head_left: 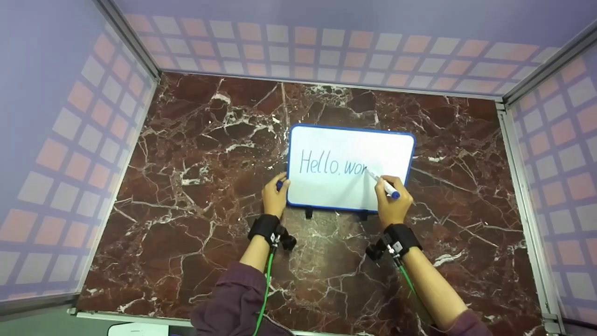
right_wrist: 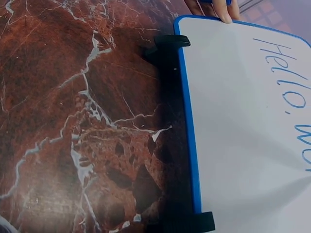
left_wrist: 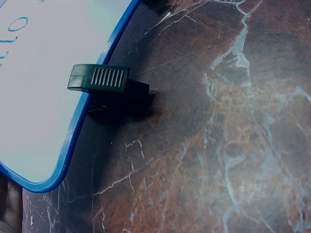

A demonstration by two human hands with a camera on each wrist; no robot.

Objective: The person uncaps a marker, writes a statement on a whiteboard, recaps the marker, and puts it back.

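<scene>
A whiteboard (head_left: 336, 191) with a blue frame lies on the stone-patterned table, with "Hello, wor" written across it in blue. My right hand (head_left: 394, 200) pinches a white marker (head_left: 390, 188) with a blue end, its tip touching the board just after the last letter. At the board's left edge is my left hand (head_left: 274, 196), holding a small blue piece that looks like the marker cap (head_left: 279, 185). In the right wrist view, a fingertip (right_wrist: 226, 17) of that hand rests on the board's frame.
Two black clips (head_left: 308, 213) (right_wrist: 206, 222) sit on the board's near edge. Patterned panels (head_left: 326, 51) enclose the dark red marbled table (head_left: 186, 224) at the back and sides. Each wrist wears a black strap with a camera; green cables run along both forearms.
</scene>
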